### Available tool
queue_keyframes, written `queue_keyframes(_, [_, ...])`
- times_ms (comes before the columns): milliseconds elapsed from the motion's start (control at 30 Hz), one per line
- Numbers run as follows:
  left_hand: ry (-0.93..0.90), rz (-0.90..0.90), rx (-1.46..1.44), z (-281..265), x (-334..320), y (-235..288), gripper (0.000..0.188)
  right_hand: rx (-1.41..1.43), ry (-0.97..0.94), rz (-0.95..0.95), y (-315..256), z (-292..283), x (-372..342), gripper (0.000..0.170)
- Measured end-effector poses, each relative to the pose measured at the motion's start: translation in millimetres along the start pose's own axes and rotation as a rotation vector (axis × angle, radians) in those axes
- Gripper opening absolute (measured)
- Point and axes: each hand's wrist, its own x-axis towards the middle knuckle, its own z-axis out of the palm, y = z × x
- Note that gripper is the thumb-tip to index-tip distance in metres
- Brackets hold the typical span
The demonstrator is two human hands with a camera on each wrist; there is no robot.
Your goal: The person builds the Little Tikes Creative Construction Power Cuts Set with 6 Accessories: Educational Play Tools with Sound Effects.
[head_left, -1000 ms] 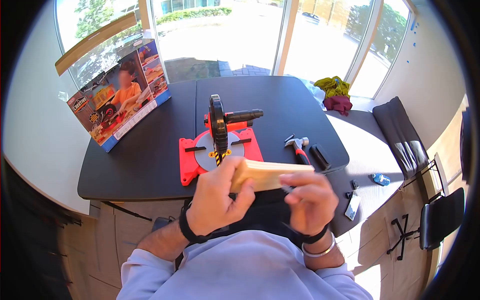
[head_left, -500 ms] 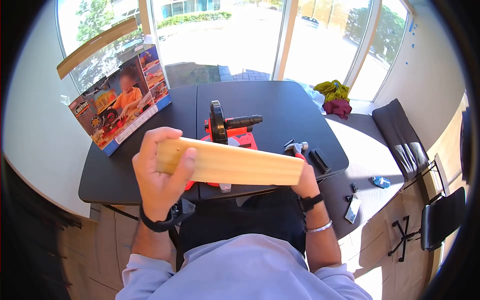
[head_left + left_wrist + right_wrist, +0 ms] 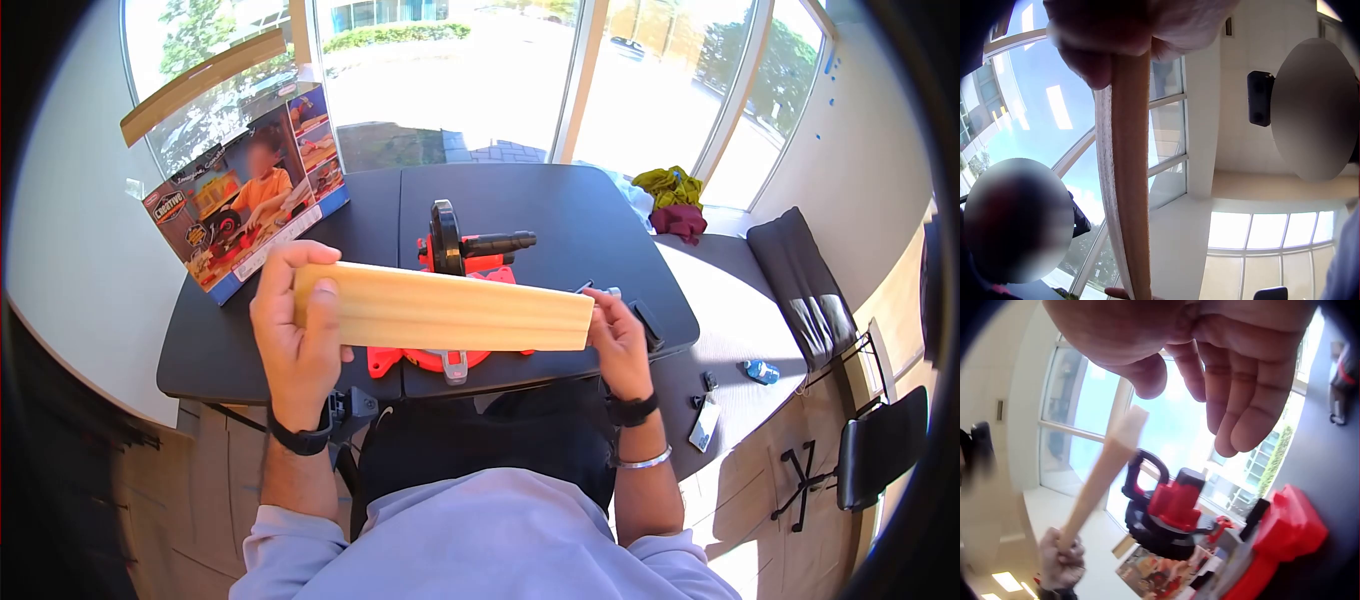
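Observation:
A pale wooden board [image 3: 450, 308] is held up level above the toy miter saw [image 3: 446, 235]. My left hand [image 3: 295, 330] grips its left end, thumb on the near face and fingers behind. Seen from the left wrist, the board [image 3: 1130, 187] runs edge-on away from the gripping fingers. My right hand [image 3: 622, 345] is at the board's right end. In the right wrist view that hand's fingers [image 3: 1241, 394] are loosely bent, with the board's end just beyond the thumb. The red and black saw stands on the dark table, partly hidden behind the board.
A picture box [image 3: 250, 190] stands at the table's [image 3: 365, 220] back left. A hammer [image 3: 612, 293], mostly hidden by the right hand, and a black case [image 3: 648, 325] lie at the right. Beyond the table are bunched clothes [image 3: 675, 205], a blue bottle [image 3: 762, 371] and a phone [image 3: 704, 425].
The board swung from foreshortened in front of the chest to broadside, its left end moving left with the left hand. Lately it rose slightly, and the right hand came into view beside its right end.

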Motion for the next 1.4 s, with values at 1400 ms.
queue_keyframes(1400, [-0.599, -0.108, 0.462, -26, 44, -105, 0.035, -0.89, -0.438, -0.246, -4, 33, 49, 0.073])
